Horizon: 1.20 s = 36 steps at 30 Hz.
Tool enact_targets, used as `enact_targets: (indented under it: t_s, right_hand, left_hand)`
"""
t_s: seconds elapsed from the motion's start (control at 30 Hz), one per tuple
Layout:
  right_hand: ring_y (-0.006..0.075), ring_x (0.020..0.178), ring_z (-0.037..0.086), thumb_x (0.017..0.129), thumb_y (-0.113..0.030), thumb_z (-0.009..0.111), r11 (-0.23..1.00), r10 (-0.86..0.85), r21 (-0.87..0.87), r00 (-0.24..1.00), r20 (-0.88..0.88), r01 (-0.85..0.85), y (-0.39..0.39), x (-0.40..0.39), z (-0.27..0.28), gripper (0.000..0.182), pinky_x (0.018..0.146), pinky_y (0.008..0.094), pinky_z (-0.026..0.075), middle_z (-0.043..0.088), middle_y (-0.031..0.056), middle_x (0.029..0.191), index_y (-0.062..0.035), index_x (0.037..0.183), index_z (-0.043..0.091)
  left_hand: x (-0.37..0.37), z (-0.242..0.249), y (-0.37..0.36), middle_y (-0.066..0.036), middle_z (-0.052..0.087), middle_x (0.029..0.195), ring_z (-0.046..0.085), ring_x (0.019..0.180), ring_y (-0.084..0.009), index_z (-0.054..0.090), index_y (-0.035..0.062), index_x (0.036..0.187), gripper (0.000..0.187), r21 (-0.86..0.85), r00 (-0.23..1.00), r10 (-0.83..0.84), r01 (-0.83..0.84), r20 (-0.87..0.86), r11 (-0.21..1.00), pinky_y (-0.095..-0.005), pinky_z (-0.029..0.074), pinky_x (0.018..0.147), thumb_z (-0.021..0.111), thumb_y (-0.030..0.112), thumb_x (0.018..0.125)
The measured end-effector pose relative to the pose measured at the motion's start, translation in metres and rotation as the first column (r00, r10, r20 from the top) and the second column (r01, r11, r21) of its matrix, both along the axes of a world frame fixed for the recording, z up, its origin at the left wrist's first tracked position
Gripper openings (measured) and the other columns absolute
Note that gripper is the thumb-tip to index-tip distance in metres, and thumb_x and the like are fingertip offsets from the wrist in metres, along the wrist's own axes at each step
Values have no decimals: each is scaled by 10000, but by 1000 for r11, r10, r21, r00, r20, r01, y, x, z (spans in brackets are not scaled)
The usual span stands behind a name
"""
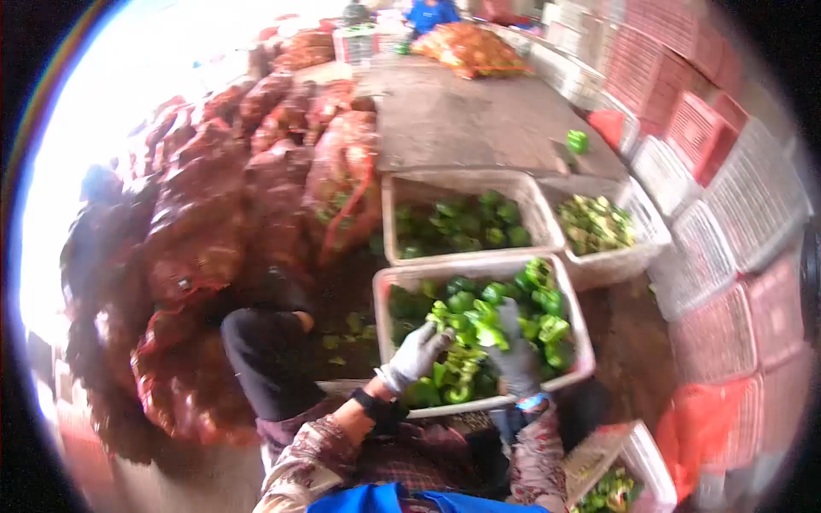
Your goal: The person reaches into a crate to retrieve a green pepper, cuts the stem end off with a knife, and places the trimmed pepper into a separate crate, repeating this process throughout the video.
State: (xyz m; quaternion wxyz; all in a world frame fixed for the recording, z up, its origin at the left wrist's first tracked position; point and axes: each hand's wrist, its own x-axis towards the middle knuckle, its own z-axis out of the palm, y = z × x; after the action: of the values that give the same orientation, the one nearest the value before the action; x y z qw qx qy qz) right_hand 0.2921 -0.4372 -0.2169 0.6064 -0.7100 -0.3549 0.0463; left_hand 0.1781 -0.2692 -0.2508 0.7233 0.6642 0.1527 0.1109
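My left hand (416, 357), in a grey-white glove, is over the near white crate (484, 403), its fingers closed on a piece of green pepper (440, 317). To its right, my right hand (515, 355), in a darker grey glove, points into the same crate. Its fingers are closed about a bright, light green bell pepper (487, 328) that looks split. Whole green bell peppers (554, 329) and paler cut pieces (463, 366) fill the crate around both hands. Blur hides the exact grip of the fingers.
Behind stands a white crate (547, 198) of darker green peppers, and right of it a crate of pale scraps (594, 224). Red mesh sacks (201, 214) crowd the left. Stacked crates (718, 333) line the right. One pepper (577, 141) lies on the far boards.
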Motion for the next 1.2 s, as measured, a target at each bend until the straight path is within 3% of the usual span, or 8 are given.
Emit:
enact_targets:
  t_s: [0.07, 0.13, 0.27, 0.8, 0.87, 0.93, 1.03, 1.2]
  right_hand:
    - [221, 1046, 597, 795, -40, 609, 976, 134, 207, 927, -351, -63, -4, 7, 6, 759, 833, 339, 512, 357, 124, 1488, -47, 1465, 254]
    - [212, 1020, 595, 803, -50, 609, 990, 129, 100, 949, -287, -104, -3, 5, 5, 693, 815, 335, 507, 384, 116, 1429, -40, 1417, 289]
    - [194, 968, 592, 820, -71, 609, 975, 135, -180, 991, -3, -133, 17, 3, 2, 561, 781, 328, 498, 436, 100, 1309, -26, 1320, 359]
    - [123, 760, 578, 887, -154, 607, 998, 53, -39, 994, -93, -57, 41, -30, -32, 191, 641, 300, 462, 645, 35, 832, 29, 933, 640]
    - [114, 733, 577, 895, -165, 607, 990, -78, 104, 981, -178, 97, 64, -35, -53, 212, 624, 297, 457, 672, 27, 772, 35, 885, 675]
    - [175, 510, 537, 879, -210, 610, 912, -315, -257, 947, 64, 321, 54, -44, -30, 188, 515, 355, 436, 568, 123, 554, -35, 862, 677]
    - [399, 679, 609, 859, -333, 648, 768, -377, -439, 883, 278, 466, 19, -23, -23, 301, 586, 445, 487, 632, 212, 731, -128, 1079, 654]
    - [140, 770, 623, 924, -298, 594, 831, -546, -10, 810, -215, 557, -29, 33, -39, 329, 722, 301, 510, 690, 39, 948, -38, 1119, 643]
  left_hand:
    - [-4, -14, 18, -170, 627, 859, 600, 721, -340, 644, 61, 995, 194, 805, 960, -113, -146, 255, 575, -404, 506, 630, 546, 188, 886]
    - [-6, 21, 15, -150, 616, 763, 610, 707, -339, 624, 59, 914, 163, 800, 958, -215, 277, -189, 533, -439, 476, 599, 561, 191, 841]
    - [3, 17, -9, -147, 615, 723, 621, 683, -315, 586, 50, 876, 215, 615, 993, -66, -11, 102, 788, -431, 493, 607, 539, 258, 896]
    - [16, 21, 0, -118, 583, 644, 643, 646, -284, 592, 93, 862, 66, 890, 923, 376, -98, -86, 446, -402, 494, 517, 528, 101, 844]
    - [24, -19, 13, -48, 548, 643, 504, 528, -174, 577, 96, 750, 189, 868, 893, 401, -354, 202, 349, -320, 396, 448, 498, 144, 915]
    - [47, -42, 15, -101, 538, 625, 475, 544, -220, 593, 69, 727, 354, 331, 854, 513, -510, 86, 794, -403, 371, 501, 407, 234, 979]
    - [57, -34, 21, -70, 597, 790, 563, 676, -174, 594, 34, 906, 303, -8, 888, 433, -437, 156, 899, -336, 473, 600, 442, 284, 983]
    - [92, 26, -1, -49, 618, 910, 613, 733, -140, 564, 46, 1076, 280, -359, 985, 147, -171, -93, 918, -295, 526, 637, 487, 295, 973]
